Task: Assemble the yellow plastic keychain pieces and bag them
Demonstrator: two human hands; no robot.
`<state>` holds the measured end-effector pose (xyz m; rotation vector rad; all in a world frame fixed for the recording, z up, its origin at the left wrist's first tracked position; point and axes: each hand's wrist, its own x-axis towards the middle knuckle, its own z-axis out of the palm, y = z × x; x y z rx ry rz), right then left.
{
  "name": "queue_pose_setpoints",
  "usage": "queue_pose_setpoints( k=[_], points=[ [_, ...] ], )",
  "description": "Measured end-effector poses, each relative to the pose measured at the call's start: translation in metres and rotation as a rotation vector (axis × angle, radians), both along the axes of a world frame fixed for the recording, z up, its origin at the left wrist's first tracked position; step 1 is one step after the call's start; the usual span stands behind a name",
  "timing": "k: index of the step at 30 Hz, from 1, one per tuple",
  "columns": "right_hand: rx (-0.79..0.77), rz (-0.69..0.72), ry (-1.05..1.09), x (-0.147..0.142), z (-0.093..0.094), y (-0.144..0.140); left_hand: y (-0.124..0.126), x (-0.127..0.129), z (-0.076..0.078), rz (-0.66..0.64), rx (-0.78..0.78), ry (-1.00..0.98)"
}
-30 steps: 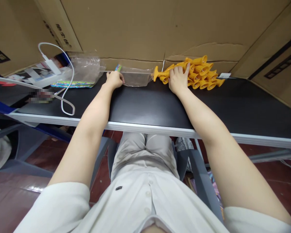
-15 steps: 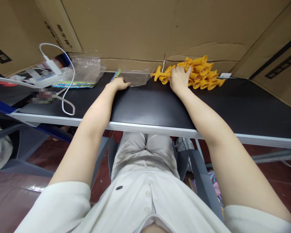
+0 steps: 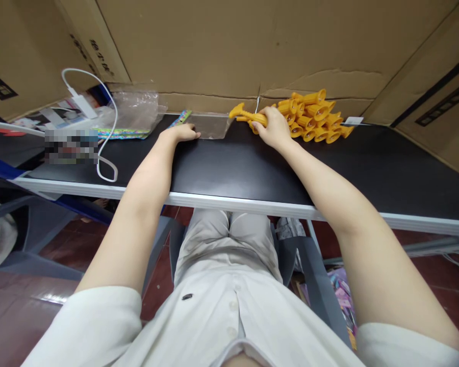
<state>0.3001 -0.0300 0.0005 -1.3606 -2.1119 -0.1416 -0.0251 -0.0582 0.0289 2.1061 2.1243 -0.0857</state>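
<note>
My left hand (image 3: 181, 133) rests on the black table (image 3: 233, 168), its fingers holding the near edge of a small clear plastic bag (image 3: 210, 125) with a colourful header card (image 3: 180, 118). My right hand (image 3: 272, 128) grips one yellow plastic trumpet toy (image 3: 247, 114), its end pointing left toward the bag. Just right of that hand lies a pile of several more yellow trumpet toys (image 3: 315, 120) against the cardboard wall.
Cardboard boxes (image 3: 222, 46) wall in the back and sides of the table. At the far left sit a heap of clear bags (image 3: 135, 109), colourful cards and a white charger with cable (image 3: 99, 127). A grey chair (image 3: 313, 275) stands under the table.
My right hand has closed on one trumpet and pulled it left out of the pile. My left hand has drawn the clear bag slightly nearer and flattened on it.
</note>
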Motion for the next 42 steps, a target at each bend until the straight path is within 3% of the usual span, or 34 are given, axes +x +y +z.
queue_pose_setpoints(
  k=[7,11,16,22,29,35,42],
  points=[
    [-0.129,0.183,-0.029,-0.014,-0.004,-0.006,0.014,-0.013,-0.007,-0.077,0.054,-0.058],
    [-0.105,0.159,0.02,-0.012,-0.001,-0.005,0.016,-0.013,-0.011,-0.102,0.128,-0.175],
    [-0.05,0.116,0.084,-0.012,0.002,-0.006,0.002,0.011,-0.005,-0.154,0.232,-0.267],
    [-0.072,0.117,0.11,-0.016,-0.001,-0.007,-0.013,0.046,0.0,-0.185,0.281,-0.21],
    [-0.113,0.136,0.074,-0.016,-0.008,-0.003,-0.021,0.053,0.004,-0.197,0.184,-0.074],
    [-0.178,0.127,0.048,-0.013,-0.007,-0.005,-0.035,0.062,0.012,-0.111,0.177,-0.058],
    [-0.214,0.136,-0.008,-0.01,-0.002,-0.007,-0.016,0.064,-0.008,-0.223,0.289,-0.094]
  ],
)
